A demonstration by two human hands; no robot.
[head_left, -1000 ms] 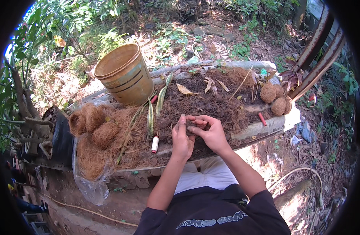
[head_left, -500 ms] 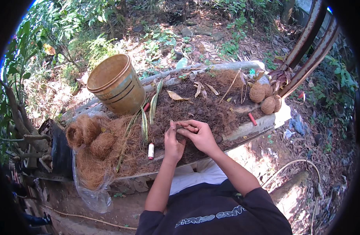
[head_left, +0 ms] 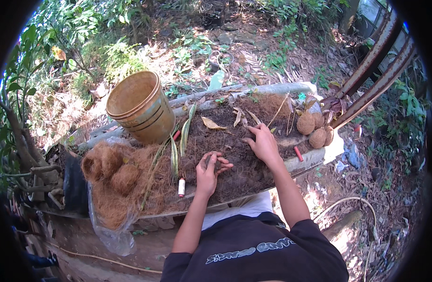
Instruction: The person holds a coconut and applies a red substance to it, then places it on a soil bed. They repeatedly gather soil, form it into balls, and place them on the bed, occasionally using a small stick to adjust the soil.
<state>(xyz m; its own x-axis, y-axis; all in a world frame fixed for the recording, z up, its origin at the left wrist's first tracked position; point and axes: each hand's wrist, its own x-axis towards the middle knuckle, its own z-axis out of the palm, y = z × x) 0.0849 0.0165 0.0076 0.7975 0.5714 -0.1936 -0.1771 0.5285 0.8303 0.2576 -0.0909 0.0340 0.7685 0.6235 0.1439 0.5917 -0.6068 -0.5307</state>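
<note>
Dark, loose soil (head_left: pixel 216 136) mixed with fibre covers the middle of the slab in front of me. My left hand (head_left: pixel 208 175) hovers over its near part, fingers loosely curled and apart, holding nothing that I can make out. Farther right, my right hand (head_left: pixel 264 146) reaches down to the soil, its thumb and fingers apart. A white spool of thread (head_left: pixel 181 187) stands just left of my left hand. Long green-and-yellow leaves (head_left: pixel 185 134) lie beyond it. Dry brown leaves (head_left: pixel 212 123) are scattered on the soil past my hands.
A worn yellowish bucket (head_left: pixel 145 110) stands at the back left. Brown coconut fibre (head_left: pixel 112 188) with rounded fibre clumps (head_left: pixel 124 178) spreads over a plastic sheet (head_left: pixel 115 239). Several fibre-wrapped balls (head_left: pixel 306 123) and a red tube (head_left: pixel 298 153) sit at the right, near rusty metal bars (head_left: pixel 373 89).
My hands, together over the near soil before, have come apart. The right hand has moved away and to the right, down to the soil; the left stays near its place with fingers loosened.
</note>
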